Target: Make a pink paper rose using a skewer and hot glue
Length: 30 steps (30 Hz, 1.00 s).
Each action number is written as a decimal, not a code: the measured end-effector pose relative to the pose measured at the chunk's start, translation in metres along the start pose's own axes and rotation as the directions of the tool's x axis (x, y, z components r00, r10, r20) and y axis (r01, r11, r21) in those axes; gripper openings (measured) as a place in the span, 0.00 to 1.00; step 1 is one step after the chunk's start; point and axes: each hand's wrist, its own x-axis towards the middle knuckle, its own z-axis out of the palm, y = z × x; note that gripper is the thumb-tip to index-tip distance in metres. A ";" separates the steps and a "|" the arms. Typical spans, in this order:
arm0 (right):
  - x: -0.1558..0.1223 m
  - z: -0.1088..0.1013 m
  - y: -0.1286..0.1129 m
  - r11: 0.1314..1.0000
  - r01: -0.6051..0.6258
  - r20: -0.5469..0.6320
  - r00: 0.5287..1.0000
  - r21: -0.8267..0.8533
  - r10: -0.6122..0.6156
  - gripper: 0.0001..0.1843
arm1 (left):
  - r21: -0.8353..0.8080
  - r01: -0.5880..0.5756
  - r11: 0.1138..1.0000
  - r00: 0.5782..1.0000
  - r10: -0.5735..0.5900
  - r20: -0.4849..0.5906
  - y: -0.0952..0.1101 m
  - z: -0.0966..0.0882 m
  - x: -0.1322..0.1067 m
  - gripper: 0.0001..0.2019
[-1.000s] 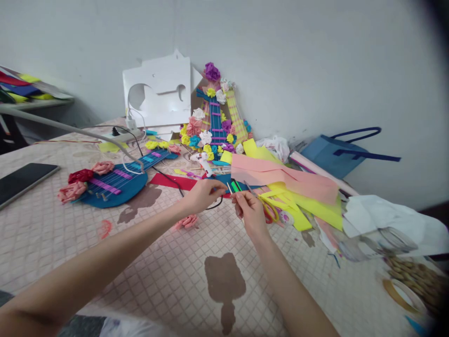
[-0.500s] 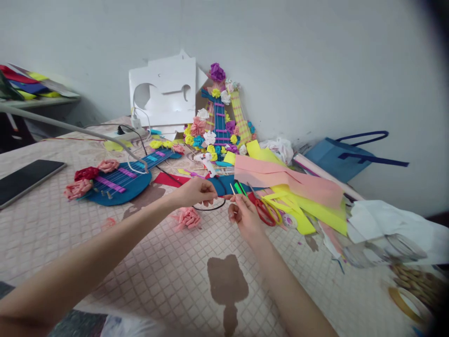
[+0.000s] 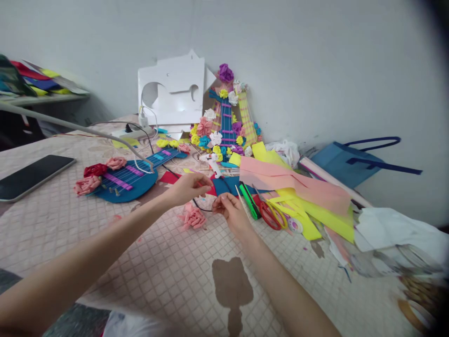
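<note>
My left hand [image 3: 191, 188] hovers over the table above a pink paper flower [image 3: 192, 217], thumb and fingers drawn together. Just to its right, my right hand [image 3: 229, 210] has its fingertips pinched together; whatever either hand holds is too small to make out. Beyond them stands a white glue gun [image 3: 211, 164], whose dark cord [image 3: 200, 207] loops behind the fingers. Right of my right hand lie a thin wooden stick [image 3: 242, 200], a green cutter knife [image 3: 250, 200] and red-and-yellow scissors [image 3: 270, 214].
A blue paper guitar [image 3: 129, 185] with paper roses lies left, near a phone [image 3: 38, 175]. Flower-covered guitars [image 3: 226, 119] lean on the wall by white cut-out board [image 3: 175, 93]. Pink crepe paper [image 3: 294, 180], yellow sheets, a roll of tape [image 3: 416, 313] and a blue bag [image 3: 345, 161] lie right.
My right hand has moved left and lower, away from the stick and cutter knife, which now show more fully. My left hand stays close by. The view has shifted slightly.
</note>
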 end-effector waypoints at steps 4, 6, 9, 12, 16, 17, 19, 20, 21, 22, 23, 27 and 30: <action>0.003 -0.016 -0.009 0.996 0.085 -0.099 0.991 -0.009 -0.086 0.15 | 0.133 0.011 0.991 0.999 -0.007 -0.036 -0.007 -0.009 -0.018 0.11; 0.005 -0.023 -0.017 0.991 0.134 -0.139 0.981 -0.013 -0.135 0.15 | 0.173 0.015 0.985 1.000 -0.012 -0.017 -0.009 -0.011 -0.026 0.11; 0.012 -0.038 -0.040 0.970 0.245 -0.210 0.948 -0.010 -0.241 0.13 | 0.214 0.021 0.977 1.000 -0.017 -0.022 -0.012 -0.013 -0.031 0.12; 0.019 -0.059 -0.075 0.920 0.392 -0.306 0.874 -0.018 -0.378 0.13 | 0.234 0.021 0.972 0.999 -0.013 -0.038 -0.016 -0.015 -0.029 0.12; 0.024 -0.079 -0.111 0.816 0.566 -0.414 0.719 -0.115 -0.558 0.13 | 0.238 0.015 0.971 0.999 -0.004 -0.048 -0.018 -0.017 -0.026 0.13; 0.024 -0.078 -0.113 0.837 0.526 -0.385 0.748 -0.154 -0.541 0.13 | 0.236 0.013 0.972 0.999 -0.001 -0.050 -0.018 -0.017 -0.025 0.13; 0.023 -0.071 -0.106 0.907 0.347 -0.263 0.876 -0.240 -0.405 0.12 | 0.230 0.008 0.973 0.998 0.005 -0.057 -0.018 -0.016 -0.025 0.12; 0.023 -0.064 -0.098 0.927 0.234 -0.186 0.937 -0.293 -0.296 0.12 | 0.225 0.005 0.974 0.998 0.009 -0.061 -0.017 -0.016 -0.024 0.12; 0.023 -0.056 -0.089 0.934 0.166 -0.131 0.967 -0.318 -0.216 0.11 | 0.221 0.000 0.975 0.998 0.014 -0.064 -0.016 -0.015 -0.024 0.11; 0.024 -0.047 -0.078 0.937 0.124 -0.090 0.983 -0.328 -0.162 0.12 | 0.215 -0.006 0.977 0.998 0.021 -0.067 -0.015 -0.014 -0.023 0.11; 0.025 -0.038 -0.068 0.939 0.089 -0.049 0.993 -0.333 -0.112 0.13 | 0.208 -0.014 0.978 0.997 0.029 -0.069 -0.014 -0.013 -0.022 0.10; 0.033 -0.012 -0.043 0.949 -0.011 0.051 0.998 -0.316 0.029 0.17 | 0.161 -0.066 0.985 0.994 0.079 -0.075 -0.011 -0.010 -0.015 0.11; 0.036 -0.004 -0.040 0.956 -0.054 0.079 0.994 -0.290 0.080 0.20 | 0.122 -0.114 0.986 0.990 0.123 -0.066 -0.010 -0.006 -0.007 0.14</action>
